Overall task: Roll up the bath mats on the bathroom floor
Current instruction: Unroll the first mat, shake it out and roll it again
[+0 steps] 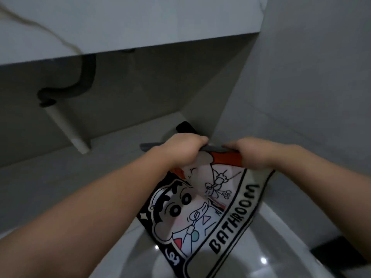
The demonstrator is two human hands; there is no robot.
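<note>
Hands meet at the far end of the bath mat (202,215): left hand (185,152) and right hand (256,155) each curl their fingers round its turned-over, grey-backed edge. The printed face, a cartoon figure and the word BATHROOM, slopes toward the camera over a glossy white fixture (285,237). A dark drain pipe (86,77) hangs under the bench (140,23).

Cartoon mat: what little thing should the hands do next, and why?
Probably turn the far edge over once more, toward the person. The left hand and right hand both grip the cartoon mat at that edge, where a grey strip of its underside shows folded over, while most of the picture and the word BATHROOM lie unrolled.
</note>
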